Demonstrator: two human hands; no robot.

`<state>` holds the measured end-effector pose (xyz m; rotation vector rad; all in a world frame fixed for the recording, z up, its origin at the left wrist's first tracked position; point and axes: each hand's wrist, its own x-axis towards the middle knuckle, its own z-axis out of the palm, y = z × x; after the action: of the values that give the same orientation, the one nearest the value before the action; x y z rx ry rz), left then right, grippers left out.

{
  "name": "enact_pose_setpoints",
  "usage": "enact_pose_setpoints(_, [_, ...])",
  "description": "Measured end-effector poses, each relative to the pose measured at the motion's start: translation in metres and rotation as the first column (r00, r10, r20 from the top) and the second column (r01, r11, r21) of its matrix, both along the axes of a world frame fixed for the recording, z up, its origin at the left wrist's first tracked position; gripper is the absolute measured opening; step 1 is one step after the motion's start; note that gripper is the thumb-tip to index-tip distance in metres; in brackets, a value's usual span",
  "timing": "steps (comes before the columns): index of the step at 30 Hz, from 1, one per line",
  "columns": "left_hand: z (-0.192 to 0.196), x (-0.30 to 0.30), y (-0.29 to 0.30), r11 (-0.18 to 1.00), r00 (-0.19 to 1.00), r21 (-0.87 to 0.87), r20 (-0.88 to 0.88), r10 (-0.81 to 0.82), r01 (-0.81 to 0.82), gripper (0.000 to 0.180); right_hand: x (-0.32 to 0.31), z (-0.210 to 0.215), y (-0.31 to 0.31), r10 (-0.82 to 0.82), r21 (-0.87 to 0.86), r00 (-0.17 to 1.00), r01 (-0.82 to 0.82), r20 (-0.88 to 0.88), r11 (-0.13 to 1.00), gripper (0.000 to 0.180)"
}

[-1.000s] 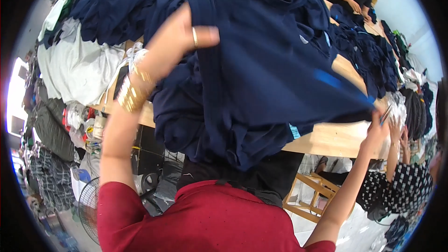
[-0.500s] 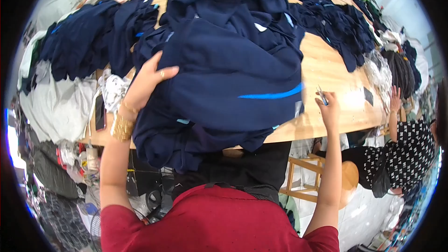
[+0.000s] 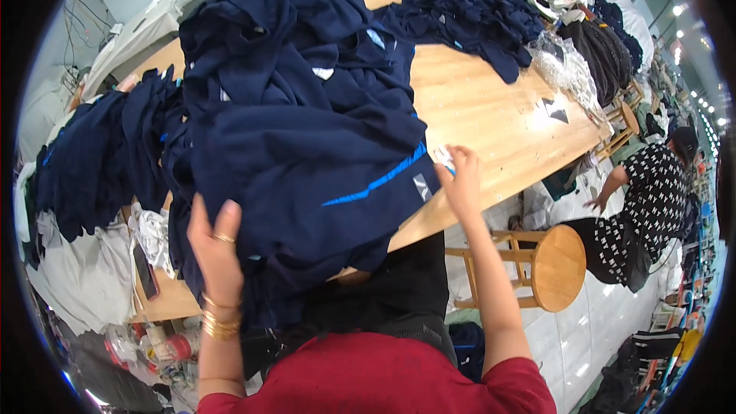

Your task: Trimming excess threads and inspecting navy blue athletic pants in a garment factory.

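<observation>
A navy garment (image 3: 307,176) with a bright blue stripe and a small pale patch lies on top of a high heap of similar navy garments (image 3: 268,38). At its near left edge is my left hand (image 3: 217,249), thumb and fingers apart against the cloth, with bracelets at the wrist. Some of its fingers are partly hidden. My right hand (image 3: 462,188), closed around small thread snips (image 3: 445,159), is just right of the garment's striped end, over the bare tabletop. The snips look slightly blurred.
The heap rests on a wooden table (image 3: 498,123). More navy garments (image 3: 468,15) lie at the far right, others (image 3: 100,153) at the left over white cloth. A phone (image 3: 146,272) is at the left edge. A wooden stool (image 3: 569,268) and a person (image 3: 644,192) are at right.
My view has swung to the right. The top garment's striped end now lies flatter, with its pale patch in fuller view. The right hand with the snips is closer to that end.
</observation>
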<state>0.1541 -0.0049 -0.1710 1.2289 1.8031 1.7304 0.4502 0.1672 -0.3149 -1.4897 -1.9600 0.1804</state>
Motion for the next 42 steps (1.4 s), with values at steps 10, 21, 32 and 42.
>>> enact_pose_setpoints(10, [-0.008, 0.030, 0.004, 0.729, 0.556, -0.323, -0.484, -0.675, 0.604, 0.056, -0.090, 0.086, -0.090, 0.176, -0.229, 0.564, -0.574, -0.807, 0.786, 0.023])
enact_pose_setpoints(21, [0.037, 0.060, 0.024, 0.593, 0.579, -0.240, -0.134, -0.804, 0.768, 0.088, -0.055, 0.174, -0.082, 0.327, -0.314, 0.794, -0.528, -0.512, 0.789, 0.029])
enact_pose_setpoints(32, [-0.015, 0.077, 0.067, 0.383, 0.039, -0.017, 0.998, -0.050, 0.923, 0.032, 0.002, 0.165, -0.094, 0.163, 0.143, 0.976, -0.143, -0.146, 0.979, 0.044])
enact_pose_setpoints(42, [0.039, 0.153, 0.043, 0.391, 0.390, -0.034, -0.028, -0.920, 0.920, 0.052, -0.020, 0.010, -0.122, 0.156, -0.132, 0.611, -0.399, -0.776, 0.907, 0.024])
